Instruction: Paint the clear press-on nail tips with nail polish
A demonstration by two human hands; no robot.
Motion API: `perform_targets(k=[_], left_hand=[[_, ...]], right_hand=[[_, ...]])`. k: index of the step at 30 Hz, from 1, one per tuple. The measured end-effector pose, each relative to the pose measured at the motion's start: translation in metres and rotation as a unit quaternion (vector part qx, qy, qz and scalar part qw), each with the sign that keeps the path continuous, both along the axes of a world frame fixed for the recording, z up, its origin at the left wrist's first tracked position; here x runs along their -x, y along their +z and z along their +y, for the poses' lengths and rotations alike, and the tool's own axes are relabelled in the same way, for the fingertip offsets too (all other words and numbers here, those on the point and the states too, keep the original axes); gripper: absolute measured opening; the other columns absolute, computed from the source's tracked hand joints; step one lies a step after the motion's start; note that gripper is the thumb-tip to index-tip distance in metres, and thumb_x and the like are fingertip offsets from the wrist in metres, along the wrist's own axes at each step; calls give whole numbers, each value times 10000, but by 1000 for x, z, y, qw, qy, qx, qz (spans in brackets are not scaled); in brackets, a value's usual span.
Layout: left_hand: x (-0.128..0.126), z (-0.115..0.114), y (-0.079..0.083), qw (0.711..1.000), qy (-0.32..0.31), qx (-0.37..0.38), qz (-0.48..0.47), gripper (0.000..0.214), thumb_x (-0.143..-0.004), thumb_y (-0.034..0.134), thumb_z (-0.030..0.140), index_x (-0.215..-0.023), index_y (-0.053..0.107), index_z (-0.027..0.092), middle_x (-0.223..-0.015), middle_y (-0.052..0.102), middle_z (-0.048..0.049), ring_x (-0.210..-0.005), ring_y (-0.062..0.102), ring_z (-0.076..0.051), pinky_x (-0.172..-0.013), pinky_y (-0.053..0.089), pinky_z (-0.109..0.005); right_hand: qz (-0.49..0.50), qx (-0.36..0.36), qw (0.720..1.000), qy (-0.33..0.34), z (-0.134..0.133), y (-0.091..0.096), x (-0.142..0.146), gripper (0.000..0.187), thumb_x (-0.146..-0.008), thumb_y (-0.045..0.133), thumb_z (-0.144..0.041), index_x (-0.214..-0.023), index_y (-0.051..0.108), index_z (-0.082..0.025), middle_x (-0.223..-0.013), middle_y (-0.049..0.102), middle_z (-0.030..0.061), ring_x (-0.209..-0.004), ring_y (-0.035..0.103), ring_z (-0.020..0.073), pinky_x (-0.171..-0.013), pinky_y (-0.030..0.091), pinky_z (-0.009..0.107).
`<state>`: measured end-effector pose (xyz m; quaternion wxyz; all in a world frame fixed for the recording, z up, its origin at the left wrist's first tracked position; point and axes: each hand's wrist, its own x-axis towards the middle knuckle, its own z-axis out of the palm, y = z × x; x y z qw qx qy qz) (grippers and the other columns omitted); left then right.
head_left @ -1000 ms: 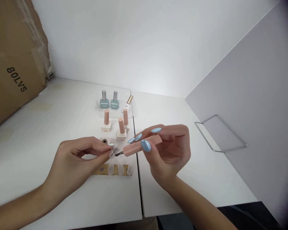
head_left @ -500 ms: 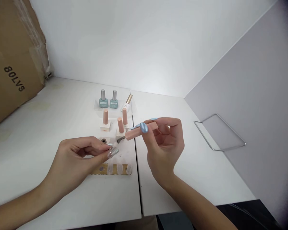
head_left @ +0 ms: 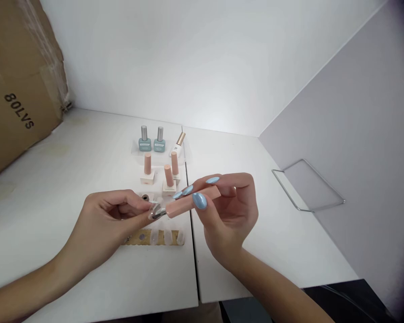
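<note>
Between the thumb and fingertips of my left hand (head_left: pixel 112 215) is a clear false nail (head_left: pixel 155 209), partly covered by the fingers. My right hand (head_left: pixel 227 206), with light-blue nails, pinches the pink cap of a nail polish brush (head_left: pixel 182 207). The dark bristles meet the false nail, and the cap slants up to the right. Behind the left fingertips, an uncapped polish bottle (head_left: pixel 145 197) shows its dark round neck. Below the hands lies a gold strip (head_left: pixel 143 237) bearing several pale nail tips (head_left: pixel 168 237); its left end is partly hidden by my left hand.
Three pink-capped bottles (head_left: pixel 169 179) stand beyond the hands. Behind them, a clear tray (head_left: pixel 134 150) holds two teal bottles (head_left: pixel 152 143) and a tilted white bottle with a gold cap (head_left: pixel 177 146). A cardboard box (head_left: pixel 23 89) is at left, a metal wire frame (head_left: pixel 308 185) at right.
My right hand has lowered the brush and moved it left, so its bristles now meet the false nail. The left hand has hardly moved.
</note>
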<state>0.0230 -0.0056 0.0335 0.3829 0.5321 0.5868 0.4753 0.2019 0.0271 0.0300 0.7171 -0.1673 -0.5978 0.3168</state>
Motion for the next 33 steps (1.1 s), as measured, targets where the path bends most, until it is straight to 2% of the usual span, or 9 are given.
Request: perform_targets(k=[6,11,15,20,24,29,33], left_hand=[[-2,-1,3,1000,4,16,-7,190,-620,803,351,-486,727,240,-521,654,-26,-476,461,-116,-391,362,-206],[-3,-1,5,1000,0,11,-23,159,-585,804,307,-471,718,236,-479,630,-8,-434,446,-101,-373,363,-195],[-1,-1,4,999,-13,13,-37,145,-592,832,300,-500,741,233,-516,684,-21,-450,516,-113,-384,408,-188],[2,-2,0,999,-19,4,-45,187,-597,869,310,-498,731,231,-538,712,-24,-475,565,-122,-408,454,-184],[4,0,0,999,-30,4,-45,157,-608,861,294,-517,749,233,-543,716,-27,-489,595,-133,-424,473,-192],[4,3,2,998,-44,9,-42,143,-625,840,277,-521,747,241,-525,693,-12,-474,553,-118,-413,446,-188],[2,1,2,999,-31,7,-40,172,-620,830,267,-495,718,232,-502,662,-2,-456,505,-103,-394,417,-178]], right_hand=[[-16,6,1000,-9,-1,0,0,188,-911,748,-133,-1006,634,-249,-725,672,-74,-656,707,87,-661,681,248],[-29,54,997,-48,-1,0,-2,178,-908,767,-185,-961,616,-263,-748,695,-67,-699,742,106,-652,672,261],[-22,88,993,-76,3,1,-3,214,-911,779,-231,-922,570,-271,-661,674,-90,-651,727,115,-655,652,282],[-15,111,991,-78,7,0,-3,219,-957,733,-234,-929,520,-275,-546,618,-119,-639,730,139,-712,638,332],[23,82,993,-85,5,-1,-2,211,-933,767,-274,-960,558,-276,-599,645,-97,-684,735,139,-691,639,310],[-2,18,999,-37,1,-1,1,167,-926,758,-246,-992,607,-275,-714,704,-68,-671,749,142,-679,701,346],[-2,39,998,-46,1,-1,1,167,-918,769,-223,-967,615,-264,-702,687,-69,-688,742,129,-674,683,305]])
